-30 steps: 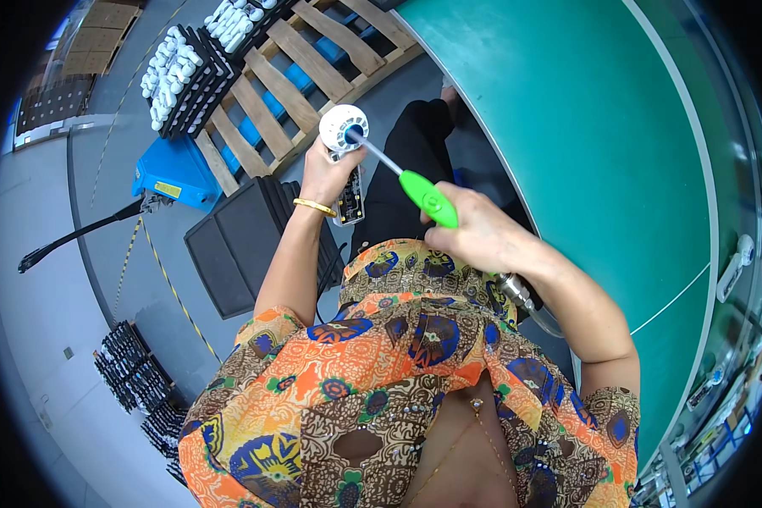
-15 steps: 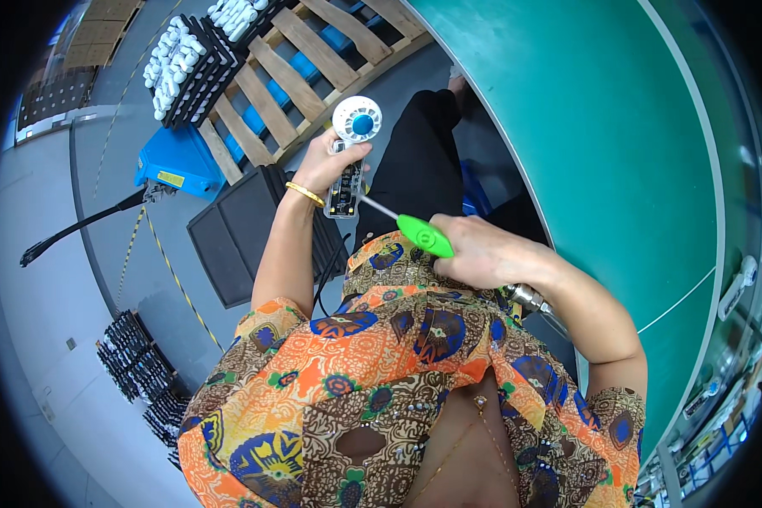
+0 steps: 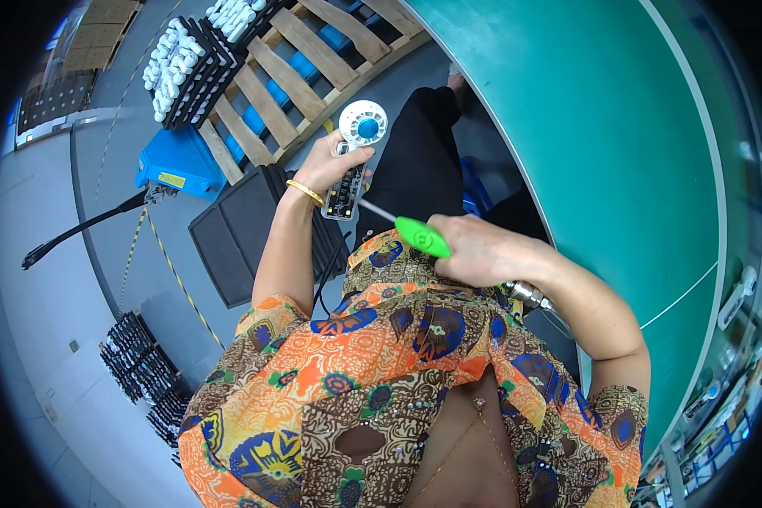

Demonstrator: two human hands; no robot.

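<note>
My left hand (image 3: 323,165) is closed around a small white handheld fan (image 3: 353,115) with a blue hub, its round head pointing away from me. The fan's handle lies uncovered, showing a dark circuit board (image 3: 342,193) in a clear shell. In my right hand (image 3: 483,251) is a screwdriver (image 3: 421,237) with a bright green handle, gripped in closed fingers. Its thin metal shaft slants up and left, and the tip reaches the edge of the open handle. Whether the tip touches the board I cannot tell.
A green table (image 3: 618,152) curves along my right side. Ahead on the left are a wooden pallet (image 3: 284,76), stacked black trays of white parts (image 3: 174,63) and a blue box (image 3: 178,165). A black crate (image 3: 239,237) stands left of my arm; more stacked trays (image 3: 140,356) sit farther back.
The fan has shifted slightly to the right with my left hand, its head a touch lower. The screwdriver and my right hand have moved slightly left.
</note>
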